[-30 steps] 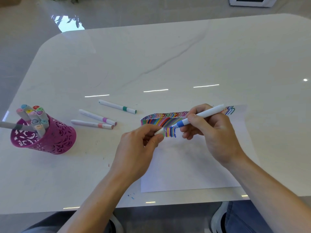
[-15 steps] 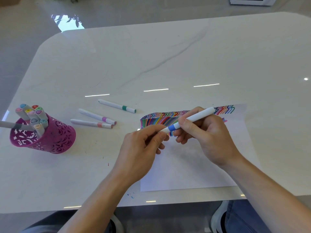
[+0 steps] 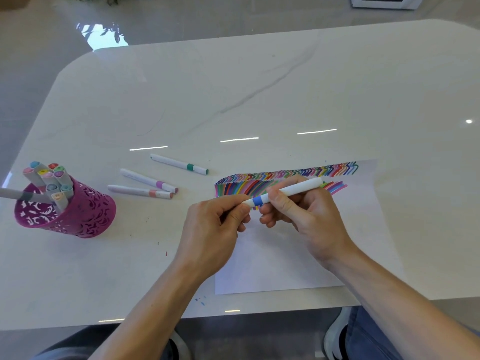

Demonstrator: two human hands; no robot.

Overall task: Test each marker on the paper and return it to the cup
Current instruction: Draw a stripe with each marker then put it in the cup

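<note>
Pinching blue-banded marker above paper: right hand grips barrel, left hand pinches cap end. Likely light, rigid, slick; hold mid-barrel.

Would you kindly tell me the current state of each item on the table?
Blue-banded white marker: capped, held by both hands.
Left hand: pinches its cap end.
Right hand: grips its barrel.
Purple perforated cup: upright, holding markers.
Three white markers beside it: lying flat, untouched.
White paper sheet: flat, partly covered in coloured strokes.

White veined table, glossy grey floor beyond, white box top right.
</note>
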